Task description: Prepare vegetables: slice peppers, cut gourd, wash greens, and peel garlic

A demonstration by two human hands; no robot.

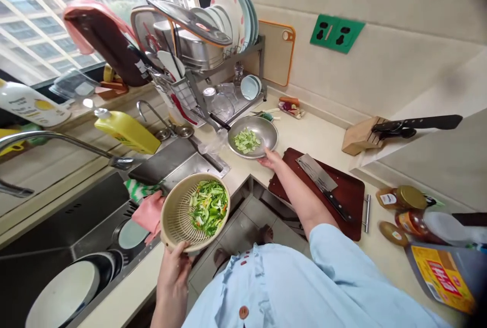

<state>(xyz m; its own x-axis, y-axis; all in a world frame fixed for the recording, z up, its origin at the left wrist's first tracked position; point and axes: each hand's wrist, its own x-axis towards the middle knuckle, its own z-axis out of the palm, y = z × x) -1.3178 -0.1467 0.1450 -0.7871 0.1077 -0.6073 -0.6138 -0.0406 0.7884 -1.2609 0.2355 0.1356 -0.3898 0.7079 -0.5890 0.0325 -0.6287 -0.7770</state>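
My left hand (pixel 175 269) grips the near rim of a beige plastic colander (pixel 173 211), thumb over the edge. Chopped green leaves with bits of orange and white (pixel 209 207) lie in the colander, which is tilted and held over the counter's front edge. My right hand (pixel 271 159) is closed on the near right rim of a shallow metal bowl (pixel 268 130), its fingers partly under it. Pale green slices (pixel 247 140) sit inside the bowl. A black handle (pixel 219 121) shows at the bowl's left edge; whether it belongs to the bowl I cannot tell.
A cleaver (pixel 317 173) lies on a dark red cutting board (pixel 352 191) to the right. A knife block (pixel 359 135) stands by the wall. On the left are the sink (pixel 91 216) with dishes and a faucet (pixel 122 162). A loaded dish rack (pixel 243 57) stands behind.
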